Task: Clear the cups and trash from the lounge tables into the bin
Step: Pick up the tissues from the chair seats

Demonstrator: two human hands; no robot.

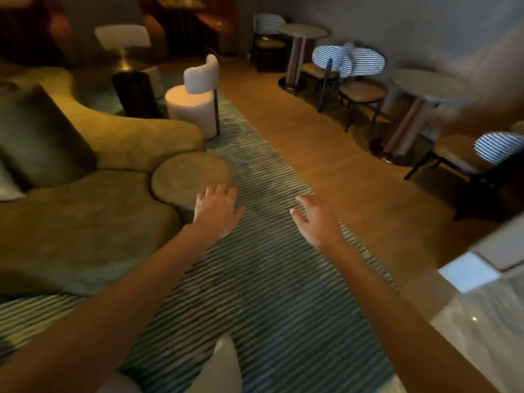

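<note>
Both arms reach forward over a striped rug (263, 279). The left hand (217, 212) and right hand (316, 219) are palm down, fingers spread, holding nothing. A green curved sofa (85, 222) sits left (a dark cushion (42, 137) on it). Round tables (302, 31) and striped-back chairs (363, 78) line the right wall.

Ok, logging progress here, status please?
Left hand open, right hand open, both empty. No cups, trash or bin visible. Round tables ahead look bare; path open.
</note>
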